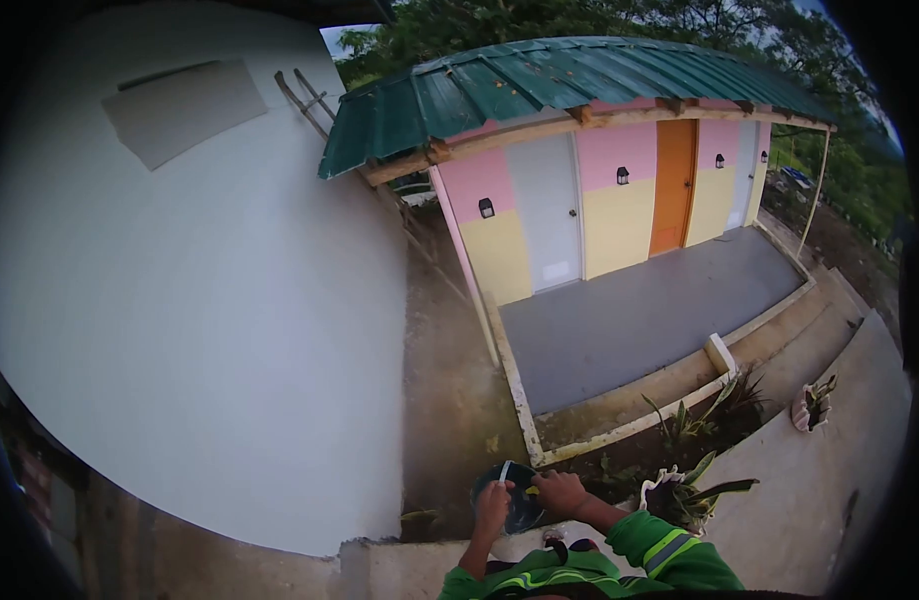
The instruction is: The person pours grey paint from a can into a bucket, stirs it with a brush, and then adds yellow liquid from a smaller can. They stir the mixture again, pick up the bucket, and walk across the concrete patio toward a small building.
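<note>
A dark round bucket (522,512) is low in the middle of the view, right below both my hands. My left hand (493,503) is closed around a slim white piece (505,470) that sticks up past the fingers over the bucket's near-left side. My right hand (560,493) is closed at the bucket's right rim, with a small yellow thing (532,490) showing at the fingertips; its kind cannot be made out. Green sleeves with reflective bands cover my arms. My feet show partly below the bucket.
A planting strip (619,462) with spiky plants runs along the low porch wall (634,437). Potted plants stand right of me, one in a scalloped pot (669,497), another in a pinkish pot (809,408). A white wall (229,350) rises at left; a concrete path (789,480) lies at right.
</note>
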Action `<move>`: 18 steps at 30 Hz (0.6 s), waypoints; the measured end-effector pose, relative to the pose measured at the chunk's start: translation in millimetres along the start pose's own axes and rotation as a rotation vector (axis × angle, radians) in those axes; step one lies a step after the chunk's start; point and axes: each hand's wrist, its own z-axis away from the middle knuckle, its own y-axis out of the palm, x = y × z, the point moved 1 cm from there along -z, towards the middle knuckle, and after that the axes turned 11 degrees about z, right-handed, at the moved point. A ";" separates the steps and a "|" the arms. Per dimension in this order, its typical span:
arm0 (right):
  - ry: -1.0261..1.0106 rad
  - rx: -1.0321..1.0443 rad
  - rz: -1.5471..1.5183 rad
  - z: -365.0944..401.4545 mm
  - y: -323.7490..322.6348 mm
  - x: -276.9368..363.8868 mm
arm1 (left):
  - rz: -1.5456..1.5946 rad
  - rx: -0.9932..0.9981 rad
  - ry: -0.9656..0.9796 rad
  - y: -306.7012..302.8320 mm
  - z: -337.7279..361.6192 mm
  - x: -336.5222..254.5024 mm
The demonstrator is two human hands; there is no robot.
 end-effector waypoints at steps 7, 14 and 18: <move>0.059 0.220 0.104 -3.8 22.2 5.0 | 0.020 -0.010 0.068 9.1 -1.3 -4.6; 0.135 0.232 -0.040 5.5 0.2 -5.2 | 0.063 0.045 0.027 15.3 7.0 0.3; 0.024 0.035 0.005 3.5 -3.7 -1.0 | 0.026 0.049 0.015 6.9 6.7 -1.1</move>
